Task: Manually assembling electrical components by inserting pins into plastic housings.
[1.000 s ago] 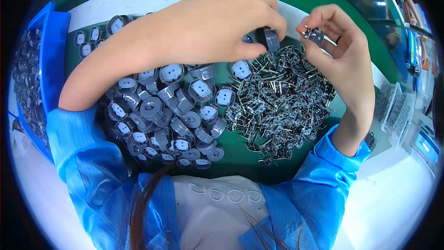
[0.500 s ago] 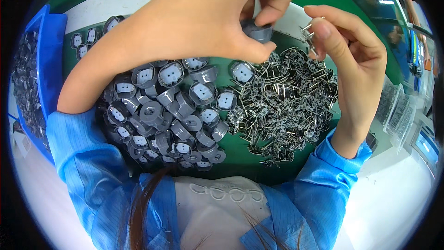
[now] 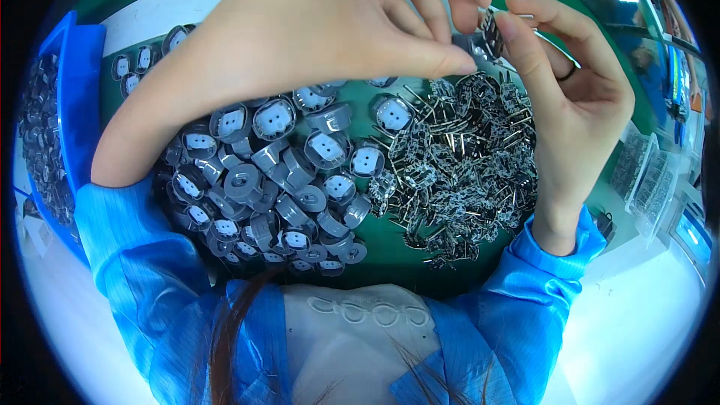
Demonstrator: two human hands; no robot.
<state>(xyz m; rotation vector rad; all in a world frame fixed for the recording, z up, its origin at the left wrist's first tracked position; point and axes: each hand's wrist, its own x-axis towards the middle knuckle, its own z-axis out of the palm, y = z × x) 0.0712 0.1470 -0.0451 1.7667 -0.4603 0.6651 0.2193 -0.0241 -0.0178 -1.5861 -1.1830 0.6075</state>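
My left hand reaches over from the left. Its fingers and thumb are closed round a grey round plastic housing, mostly hidden by the fingers. My right hand pinches a small dark part with metal pins between thumb and forefinger. That pinned part is against or right beside the housing; whether it sits inside I cannot tell. Below both hands lies a heap of pinned metal parts. Left of it spreads a pile of grey round housings, several with a white holed face showing.
A blue bin full of similar pieces stands at the left edge. Several more housings lie at the far left of the green work surface, near a white strip. Clear plastic trays stand at the right.
The left hand has moved right with the housing, and its fingers have shifted. The right hand has brought the pinned part up to the housing.
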